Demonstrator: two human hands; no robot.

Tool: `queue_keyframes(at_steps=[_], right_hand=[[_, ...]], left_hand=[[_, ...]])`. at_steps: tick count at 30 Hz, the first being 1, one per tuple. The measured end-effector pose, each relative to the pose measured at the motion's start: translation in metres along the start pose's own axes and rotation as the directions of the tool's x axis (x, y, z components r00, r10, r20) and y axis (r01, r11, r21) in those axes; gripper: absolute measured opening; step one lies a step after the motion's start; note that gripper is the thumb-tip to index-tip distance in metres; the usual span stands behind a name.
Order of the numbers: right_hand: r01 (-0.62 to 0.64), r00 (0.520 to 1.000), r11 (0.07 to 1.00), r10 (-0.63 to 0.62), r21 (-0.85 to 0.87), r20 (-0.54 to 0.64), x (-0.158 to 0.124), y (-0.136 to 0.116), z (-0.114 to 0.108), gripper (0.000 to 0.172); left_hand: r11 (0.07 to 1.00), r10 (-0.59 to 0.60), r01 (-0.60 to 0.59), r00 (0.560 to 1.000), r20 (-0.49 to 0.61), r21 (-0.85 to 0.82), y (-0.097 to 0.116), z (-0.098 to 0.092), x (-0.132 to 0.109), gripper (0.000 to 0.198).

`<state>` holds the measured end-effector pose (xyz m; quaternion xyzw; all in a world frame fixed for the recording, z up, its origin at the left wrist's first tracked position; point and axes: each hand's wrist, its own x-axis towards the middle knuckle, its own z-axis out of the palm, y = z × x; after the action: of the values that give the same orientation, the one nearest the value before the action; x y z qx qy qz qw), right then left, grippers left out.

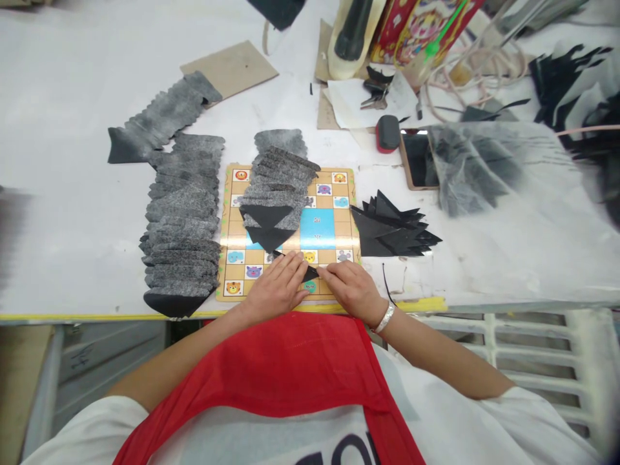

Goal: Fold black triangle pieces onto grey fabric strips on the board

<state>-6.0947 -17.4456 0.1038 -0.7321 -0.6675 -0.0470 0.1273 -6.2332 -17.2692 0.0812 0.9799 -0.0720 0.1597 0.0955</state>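
Observation:
A colourful animal game board point(334, 223) lies at the table's front edge. On its near part my left hand point(276, 284) and my right hand point(351, 289) press down side by side on a small black triangular piece point(310, 273), fingers flat and close together. Only a corner of that piece shows between the hands. Behind the hands a row of overlapping grey and black folded triangles point(276, 194) runs up the board. A loose pile of black triangles point(392, 229) lies just right of the board.
Left of the board lie long rows of grey folded pieces point(181, 226). Behind it are cardboard sheets point(232, 64), a red and black small case point(387, 132), a phone point(416, 161), a clear plastic bag point(484, 161) with dark pieces, and cords point(484, 64).

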Motion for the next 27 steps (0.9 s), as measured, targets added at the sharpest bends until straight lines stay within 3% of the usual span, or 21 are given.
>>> queue_keyframes(at_steps=[11, 19, 27], right_hand=[[0.043, 0.998, 0.999, -0.042, -0.015, 0.050, -0.002, 0.003, -0.006, 0.028], [-0.115, 0.991, 0.992, 0.118, 0.049, -0.057, -0.012, 0.003, -0.003, 0.027], [-0.023, 0.998, 0.999, 0.025, -0.038, 0.066, -0.009, -0.002, -0.006, 0.030]], left_hand=[[0.998, 0.044, -0.045, 0.999, 0.026, 0.039, 0.004, 0.000, 0.000, 0.046], [0.998, 0.054, -0.054, 0.998, 0.017, 0.024, 0.003, 0.002, -0.001, 0.046], [0.997, 0.069, -0.069, 0.998, 0.011, 0.044, 0.003, 0.002, 0.000, 0.045]])
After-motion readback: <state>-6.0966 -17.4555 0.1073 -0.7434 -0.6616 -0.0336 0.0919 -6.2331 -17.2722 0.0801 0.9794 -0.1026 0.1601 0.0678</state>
